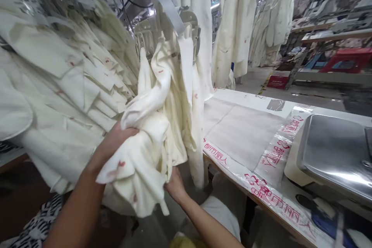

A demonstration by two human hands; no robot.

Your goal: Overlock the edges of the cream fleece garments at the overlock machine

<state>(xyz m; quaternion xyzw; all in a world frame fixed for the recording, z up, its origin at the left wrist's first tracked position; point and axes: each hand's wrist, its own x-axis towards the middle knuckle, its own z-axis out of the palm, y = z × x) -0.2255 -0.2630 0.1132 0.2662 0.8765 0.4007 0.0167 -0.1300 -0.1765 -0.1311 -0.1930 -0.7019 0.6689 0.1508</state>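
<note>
A cream garment [154,124] with small red marks hangs from a clip hanger [186,27] at the centre. My left hand [112,145] is closed around a bunched fold of it from the left. My right hand [174,186] grips the lower edge of the same garment from underneath, fingers tucked into the cloth and partly hidden. A dense row of similar cream garments [58,85] hangs just to the left, touching the one I hold.
A work table [244,135] with a grey pad and plastic sheet printed with red characters stands to the right. A metal-topped machine [334,155] sits at its right end. More cream garments [238,27] hang behind; a red stool [347,60] stands far right.
</note>
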